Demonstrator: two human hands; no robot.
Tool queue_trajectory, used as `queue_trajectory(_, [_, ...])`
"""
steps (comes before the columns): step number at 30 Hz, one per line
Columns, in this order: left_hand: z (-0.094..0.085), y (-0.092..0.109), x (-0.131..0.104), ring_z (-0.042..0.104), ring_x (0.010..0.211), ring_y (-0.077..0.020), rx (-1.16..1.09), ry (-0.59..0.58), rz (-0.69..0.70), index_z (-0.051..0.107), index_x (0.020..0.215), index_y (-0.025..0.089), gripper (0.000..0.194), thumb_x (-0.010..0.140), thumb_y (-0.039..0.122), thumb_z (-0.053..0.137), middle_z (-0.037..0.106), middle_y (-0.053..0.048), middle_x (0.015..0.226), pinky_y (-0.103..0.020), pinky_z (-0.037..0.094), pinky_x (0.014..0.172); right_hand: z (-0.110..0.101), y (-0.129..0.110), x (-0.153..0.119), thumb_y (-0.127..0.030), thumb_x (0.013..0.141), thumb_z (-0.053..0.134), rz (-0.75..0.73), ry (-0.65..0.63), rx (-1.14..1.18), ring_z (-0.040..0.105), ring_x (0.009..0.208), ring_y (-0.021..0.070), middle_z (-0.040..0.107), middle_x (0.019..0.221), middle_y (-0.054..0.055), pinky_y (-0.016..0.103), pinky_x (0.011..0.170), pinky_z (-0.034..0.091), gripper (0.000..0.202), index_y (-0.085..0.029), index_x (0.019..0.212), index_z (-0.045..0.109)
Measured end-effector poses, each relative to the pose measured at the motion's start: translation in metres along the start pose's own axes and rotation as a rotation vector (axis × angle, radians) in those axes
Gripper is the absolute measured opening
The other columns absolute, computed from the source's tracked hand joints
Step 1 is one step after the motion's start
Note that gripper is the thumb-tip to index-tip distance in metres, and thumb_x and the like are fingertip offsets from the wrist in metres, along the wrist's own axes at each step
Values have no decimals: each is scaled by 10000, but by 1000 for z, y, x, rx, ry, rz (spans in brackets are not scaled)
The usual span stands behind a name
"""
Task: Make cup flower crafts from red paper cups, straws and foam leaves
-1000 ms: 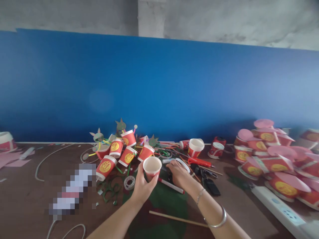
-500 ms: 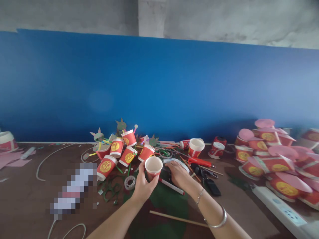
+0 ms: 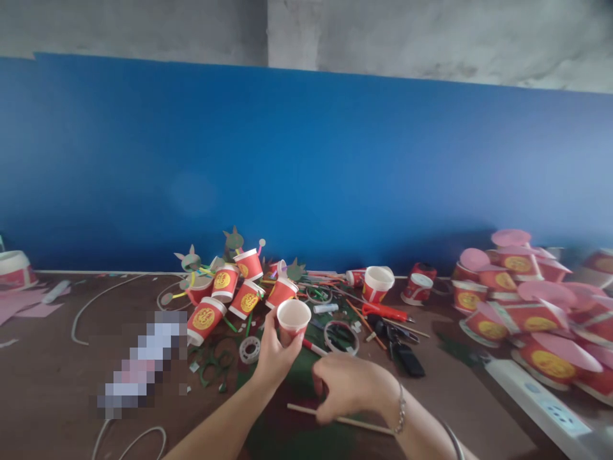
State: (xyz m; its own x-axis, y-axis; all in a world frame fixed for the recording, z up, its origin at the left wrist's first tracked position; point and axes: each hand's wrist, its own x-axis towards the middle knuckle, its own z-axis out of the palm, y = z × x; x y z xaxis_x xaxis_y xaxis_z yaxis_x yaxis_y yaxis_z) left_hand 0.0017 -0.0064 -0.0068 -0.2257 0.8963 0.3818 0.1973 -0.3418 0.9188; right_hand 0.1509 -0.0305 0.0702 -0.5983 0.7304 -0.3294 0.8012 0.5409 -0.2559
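Note:
A red paper cup with a white rim (image 3: 294, 317) is upright in my left hand (image 3: 276, 358), whose fingers and thumb wrap round its sides. My right hand (image 3: 352, 383) hovers over a thin wooden stick (image 3: 366, 423), its fingers curled and its thumb apart from them; nothing shows between them. Under that hand lies a red and white marker (image 3: 313, 347), partly covered by it. Just beyond is a clear tape ring (image 3: 341, 337). A white tape roll (image 3: 249, 349) lies left of the held cup.
Decorated red cups (image 3: 205, 319) are heaped at the centre left. A red glue gun (image 3: 387, 312) and black keys (image 3: 407, 358) lie to the right. Farther right are a power strip (image 3: 536, 396) and a pile of cups with pink discs (image 3: 546, 358).
My right hand has drawn back toward me from beside the cup, uncovering the clear tape ring and a small white tube. My left hand still holds the cup, nearly in place.

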Motion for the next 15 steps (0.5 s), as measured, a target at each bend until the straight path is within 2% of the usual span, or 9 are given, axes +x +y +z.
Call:
queue_trajectory(4, [1, -1, 0, 584, 954, -220, -48, -6, 23, 450, 1129, 159, 489, 686, 245, 640, 594, -93, 1026, -359, 440, 855, 11, -20, 1, -111, 567, 586, 16, -39, -236, 642, 674, 238, 692, 717, 125, 251, 495, 360, 217, -123, 746, 708])
queue_trajectory(7, [1, -3, 1, 582, 957, -223, -57, -10, -3, 441, 1141, 156, 505, 684, 241, 639, 587, -96, 1030, -359, 449, 846, 14, -21, 2, -105, 558, 550, 4, -21, -237, 628, 633, 239, 680, 692, 136, 251, 451, 308, 199, -116, 695, 694])
queue_trajectory(12, [0, -1, 2, 591, 898, -205, -57, 10, -28, 473, 1096, 159, 468, 663, 210, 643, 592, -75, 975, -347, 468, 806, -6, -6, -15, -141, 620, 505, -42, 162, 62, 511, 529, 131, 599, 599, 7, 222, 438, 239, 134, -186, 688, 611])
queue_trajectory(15, [-2, 5, 2, 598, 865, -191, -79, -13, -49, 487, 1053, 172, 420, 666, 221, 643, 595, -57, 953, -319, 487, 756, -23, 2, -23, -169, 769, 462, -151, 289, 377, 447, 489, 84, 550, 567, -31, 196, 452, 280, 134, -186, 720, 585])
